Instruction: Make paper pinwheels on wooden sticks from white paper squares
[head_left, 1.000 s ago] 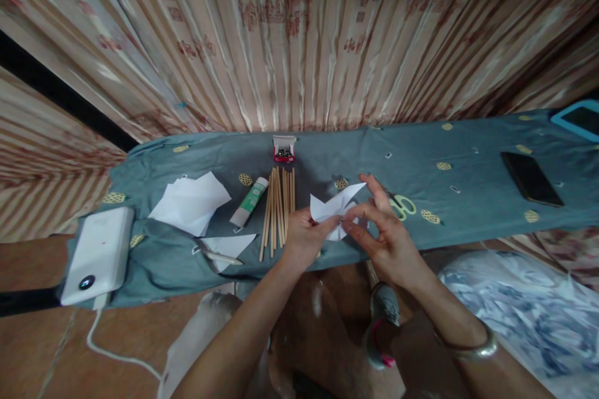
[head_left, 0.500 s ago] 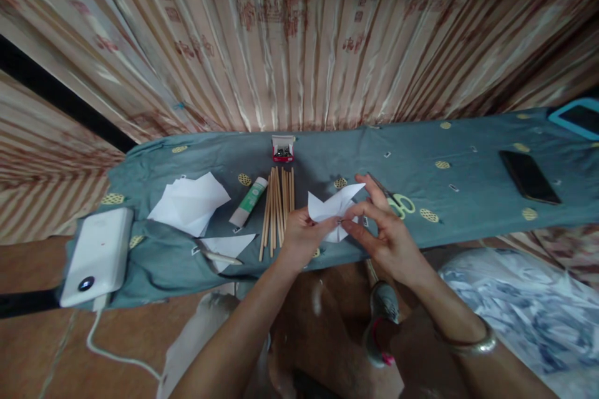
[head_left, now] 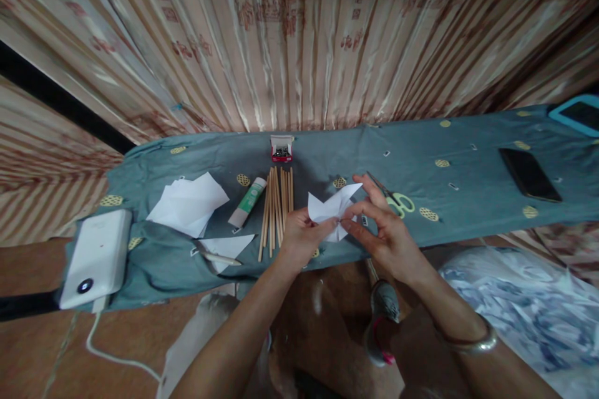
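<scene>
Both my hands hold a folded white paper shape point(head_left: 331, 207) just above the front edge of a blue cloth-covered board point(head_left: 468, 199). My left hand point(head_left: 303, 238) pinches its lower left side. My right hand point(head_left: 384, 227) pinches its middle, with the forefinger raised along the paper's right tip. A bundle of wooden sticks point(head_left: 277, 209) lies just left of my left hand. A green and white glue stick point(head_left: 248, 201) lies beside the sticks. Scissors with pale green handles point(head_left: 397, 202) lie just beyond my right hand.
A stack of white paper sheets point(head_left: 187, 202) and a paper scrap with a pen point(head_left: 223, 248) lie at left. A white power bank point(head_left: 96, 257) with a cable sits at the far left. A small red box point(head_left: 281, 148) stands at the back; a black phone point(head_left: 528, 173) lies right.
My hands and the paper have barely shifted; the fingers have adjusted slightly on the paper. The view has drifted a little.
</scene>
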